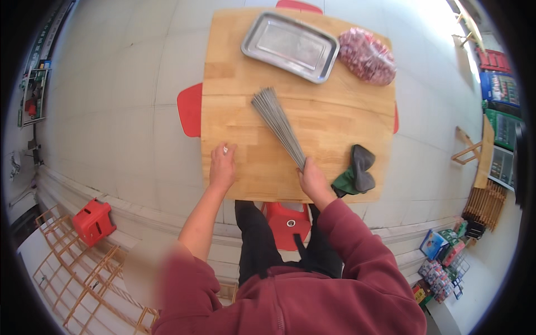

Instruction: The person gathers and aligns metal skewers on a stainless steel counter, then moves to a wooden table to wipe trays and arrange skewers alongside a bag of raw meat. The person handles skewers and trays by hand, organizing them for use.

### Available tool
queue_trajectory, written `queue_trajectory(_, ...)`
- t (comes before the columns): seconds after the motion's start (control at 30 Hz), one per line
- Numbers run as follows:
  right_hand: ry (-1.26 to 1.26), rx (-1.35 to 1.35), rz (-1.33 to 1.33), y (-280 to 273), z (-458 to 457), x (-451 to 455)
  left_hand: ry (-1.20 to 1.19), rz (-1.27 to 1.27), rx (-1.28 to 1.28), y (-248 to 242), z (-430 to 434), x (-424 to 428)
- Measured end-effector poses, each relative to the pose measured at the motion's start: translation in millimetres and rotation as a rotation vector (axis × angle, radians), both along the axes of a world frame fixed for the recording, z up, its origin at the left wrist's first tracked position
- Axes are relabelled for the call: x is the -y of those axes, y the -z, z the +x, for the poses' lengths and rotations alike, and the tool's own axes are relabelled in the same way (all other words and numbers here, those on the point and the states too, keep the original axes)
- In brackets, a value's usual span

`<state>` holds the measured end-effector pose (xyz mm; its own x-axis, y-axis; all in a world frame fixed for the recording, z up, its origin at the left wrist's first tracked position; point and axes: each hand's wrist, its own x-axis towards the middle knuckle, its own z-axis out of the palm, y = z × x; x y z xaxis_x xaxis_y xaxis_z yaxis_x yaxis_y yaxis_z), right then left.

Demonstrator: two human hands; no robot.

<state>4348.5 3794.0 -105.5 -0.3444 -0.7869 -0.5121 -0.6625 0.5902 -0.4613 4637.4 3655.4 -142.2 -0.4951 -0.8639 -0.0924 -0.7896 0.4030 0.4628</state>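
My right hand (315, 181) is closed around the near end of a bundle of thin metal skewers (279, 125). The skewers slant up and to the left over the wooden table (238, 113), and their far ends fan out. At the table's left side, near its front, my left hand (222, 167) has its fingers apart and bent. A small whitish spot shows at its fingers, too small to identify. Right of my right hand lies a pair of grey and green work gloves (360, 169), bunched together.
A rectangular metal tray (289, 46) sits at the table's far side. Beside it is a clear plastic bag of reddish meat pieces (367, 56). Red stools (190, 109) surround the table. Another red stool (94, 222) and a wooden rack (83, 268) stand at left.
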Motion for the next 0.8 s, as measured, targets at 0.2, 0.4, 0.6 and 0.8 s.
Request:
queue_trajectory(0.2, -0.059, -0.188, -0.128, 60, -14, -35, -0.131, -0.134, 0.167, 30, -34, -14)
queue_trajectory(0.4, -0.106, -0.396, -0.180, 40, -21, -27, -0.144, -0.069, 0.062, 24, -58, -9)
queue_trajectory(0.6, -0.083, -0.255, -0.148, 24, -36, -33, -0.102, -0.178, 0.215, 6, -86, 4)
queue_trajectory(0.8, -0.118, -0.202, -0.204, 21, -47, -41, 0.196, -0.229, 0.076, -1, -97, -50)
